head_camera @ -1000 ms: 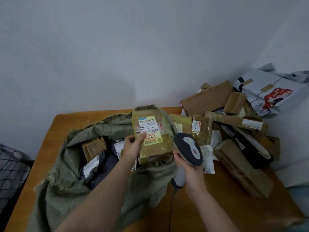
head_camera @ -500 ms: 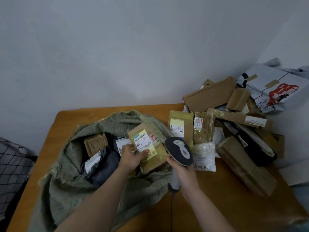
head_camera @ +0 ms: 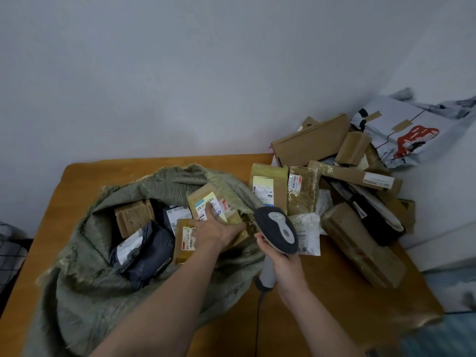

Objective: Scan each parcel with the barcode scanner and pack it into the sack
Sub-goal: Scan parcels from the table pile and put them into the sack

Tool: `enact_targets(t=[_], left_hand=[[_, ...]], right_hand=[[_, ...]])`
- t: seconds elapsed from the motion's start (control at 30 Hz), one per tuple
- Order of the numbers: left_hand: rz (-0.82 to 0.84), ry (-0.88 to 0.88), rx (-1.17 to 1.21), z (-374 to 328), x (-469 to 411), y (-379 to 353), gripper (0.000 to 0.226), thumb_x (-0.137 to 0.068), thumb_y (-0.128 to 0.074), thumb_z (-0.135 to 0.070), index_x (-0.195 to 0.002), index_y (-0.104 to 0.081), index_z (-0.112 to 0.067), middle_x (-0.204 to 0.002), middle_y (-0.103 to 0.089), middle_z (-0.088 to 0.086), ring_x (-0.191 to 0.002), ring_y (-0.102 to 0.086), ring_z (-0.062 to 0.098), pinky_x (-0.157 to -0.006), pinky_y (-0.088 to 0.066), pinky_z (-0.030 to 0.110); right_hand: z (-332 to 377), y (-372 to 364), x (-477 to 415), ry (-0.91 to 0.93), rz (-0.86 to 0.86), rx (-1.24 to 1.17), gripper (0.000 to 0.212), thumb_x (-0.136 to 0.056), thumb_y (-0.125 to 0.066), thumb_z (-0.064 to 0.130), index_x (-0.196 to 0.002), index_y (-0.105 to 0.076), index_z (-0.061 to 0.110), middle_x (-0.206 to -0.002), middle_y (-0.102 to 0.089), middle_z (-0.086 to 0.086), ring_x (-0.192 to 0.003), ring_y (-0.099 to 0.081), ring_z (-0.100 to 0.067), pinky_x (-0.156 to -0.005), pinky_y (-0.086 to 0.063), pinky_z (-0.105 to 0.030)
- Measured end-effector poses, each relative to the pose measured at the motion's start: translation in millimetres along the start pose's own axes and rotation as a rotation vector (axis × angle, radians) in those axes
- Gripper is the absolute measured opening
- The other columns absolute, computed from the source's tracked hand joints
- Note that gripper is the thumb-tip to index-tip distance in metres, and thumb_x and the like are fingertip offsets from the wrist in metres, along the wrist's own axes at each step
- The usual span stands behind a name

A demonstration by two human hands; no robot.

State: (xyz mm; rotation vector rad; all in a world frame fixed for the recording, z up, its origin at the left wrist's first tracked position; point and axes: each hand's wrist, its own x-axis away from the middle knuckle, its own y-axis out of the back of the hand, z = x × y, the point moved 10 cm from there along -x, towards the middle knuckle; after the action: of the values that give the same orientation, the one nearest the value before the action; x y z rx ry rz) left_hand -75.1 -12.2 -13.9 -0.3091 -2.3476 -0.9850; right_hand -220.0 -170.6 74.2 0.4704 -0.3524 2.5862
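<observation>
Judging by its flat, taped brown wrapping, the parcel (head_camera: 219, 210) at the frame's centre looked light and fairly stiff, best taken by its long edges. It lay in the sack (head_camera: 108, 279) mouth, with the left hand (head_camera: 219, 229) spread flat upon it, fingers (head_camera: 207, 210) loosely open. The right hand (head_camera: 279, 258) was wrapped round the scanner (head_camera: 277, 229) over the bench (head_camera: 334, 287).

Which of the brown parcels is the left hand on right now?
The tan paper parcel with the yellow-and-white label at the green woven sack's mouth; the left hand lies flat on it, unlike those piled right.
</observation>
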Motion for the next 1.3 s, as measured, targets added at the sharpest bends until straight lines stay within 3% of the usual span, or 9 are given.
enact_targets(t=[0.3, 0.53, 0.63, 0.8, 0.97, 1.07, 1.13, 1.23, 1.3], left_hand=[[-0.205, -0.146, -0.394, 15.5, 8.7, 43.8, 0.131, -0.048, -0.073, -0.094, -0.150, -0.019, -0.033, -0.155, -0.017, 0.017, -0.143, -0.029, 0.047, -0.110, -0.040, 0.064], [-0.279, -0.261, -0.303, 45.0, 22.7, 68.6, 0.073, -0.083, -0.062, -0.077, -0.129, -0.046, -0.023, -0.132, -0.050, 0.012, -0.117, -0.059, 0.035, -0.093, -0.053, 0.046], [-0.153, -0.162, -0.355, 80.8, 32.1, 65.0, 0.063, -0.095, -0.045, -0.075, -0.126, -0.049, -0.020, -0.127, -0.061, 0.009, -0.112, -0.063, 0.034, -0.085, -0.050, 0.040], [0.224, -0.054, -0.346, 122.6, 51.9, 43.9, 0.064, -0.105, -0.030, -0.064, -0.153, -0.042, -0.023, -0.151, -0.052, 0.014, -0.123, -0.058, 0.032, -0.101, -0.051, 0.042], [0.449, 0.050, -0.404, 157.5, 79.3, 21.9, 0.063, -0.105, -0.044, -0.054, -0.160, -0.027, -0.029, -0.149, -0.053, 0.014, -0.113, -0.061, 0.030, -0.090, -0.054, 0.038], [0.489, 0.056, -0.519, 173.3, 85.3, 13.2, 0.061, -0.096, -0.062, -0.045, -0.152, -0.044, -0.027, -0.126, -0.064, 0.004, -0.091, -0.064, 0.019, -0.066, -0.053, 0.028], [0.416, 0.018, -0.658, 175.7, 84.2, 18.1, 0.057, -0.089, -0.070, -0.044, -0.140, -0.056, -0.023, -0.124, -0.065, 0.005, -0.097, -0.066, 0.022, -0.069, -0.056, 0.030], [-0.001, -0.199, -0.833, 146.4, 83.9, 50.2, 0.062, -0.076, -0.079, -0.056, -0.128, -0.063, -0.028, -0.132, -0.052, 0.008, -0.121, -0.052, 0.030, -0.098, -0.049, 0.041], [-0.228, -0.445, -0.736, 119.6, 98.2, 69.6, 0.054, -0.069, -0.085, -0.051, -0.115, -0.071, -0.028, -0.122, -0.057, 0.004, -0.113, -0.053, 0.029, -0.093, -0.045, 0.042]], right_hand=[[-4.5, -10.4, -2.8, -0.001, 0.002, 0.026, 0.066, -0.069, -0.084, 0.038, -0.129, -0.070, 0.015, -0.129, -0.070, 0.001, -0.123, -0.060, -0.018, -0.109, -0.046, -0.044], [-27.3, -21.8, -6.3, -0.051, 0.013, 0.054, 0.043, -0.087, -0.081, 0.025, -0.128, -0.068, 0.025, -0.121, -0.069, 0.011, -0.109, -0.058, -0.005, -0.102, -0.045, -0.040], [-43.3, -26.7, -7.2, -0.073, 0.000, 0.077, 0.042, -0.086, -0.082, 0.026, -0.126, -0.068, 0.028, -0.120, -0.069, 0.011, -0.112, -0.059, -0.009, -0.099, -0.046, -0.038], [-73.7, -44.0, -2.4, -0.139, 0.047, 0.184, 0.028, -0.086, -0.082, 0.029, -0.107, -0.069, 0.041, -0.119, -0.069, 0.010, -0.117, -0.060, -0.019, -0.108, -0.047, -0.049], [-91.9, -45.8, 0.8, -0.176, 0.029, 0.235, 0.025, -0.087, -0.082, 0.027, -0.098, -0.066, 0.043, -0.111, -0.068, 0.013, -0.114, -0.060, -0.022, -0.105, -0.048, -0.046], [-97.1, -39.3, -1.1, -0.187, 0.013, 0.254, 0.022, -0.087, -0.081, 0.026, -0.094, -0.066, 0.040, -0.104, -0.067, 0.016, -0.110, -0.061, -0.022, -0.099, -0.049, -0.041], [-101.2, -34.4, -1.9, -0.197, -0.007, 0.265, 0.022, -0.087, -0.082, 0.027, -0.098, -0.066, 0.038, -0.105, -0.068, 0.013, -0.111, -0.061, -0.022, -0.102, -0.049, -0.044], [-107.6, -32.9, -2.6, -0.207, -0.020, 0.260, 0.029, -0.085, -0.083, 0.030, -0.108, -0.065, 0.032, -0.107, -0.067, 0.010, -0.115, -0.060, -0.024, -0.107, -0.048, -0.047], [-112.6, -37.1, -0.6, -0.225, -0.023, 0.252, 0.037, -0.085, -0.083, 0.032, -0.116, -0.065, 0.026, -0.109, -0.066, 0.006, -0.114, -0.058, -0.023, -0.106, -0.047, -0.045]])
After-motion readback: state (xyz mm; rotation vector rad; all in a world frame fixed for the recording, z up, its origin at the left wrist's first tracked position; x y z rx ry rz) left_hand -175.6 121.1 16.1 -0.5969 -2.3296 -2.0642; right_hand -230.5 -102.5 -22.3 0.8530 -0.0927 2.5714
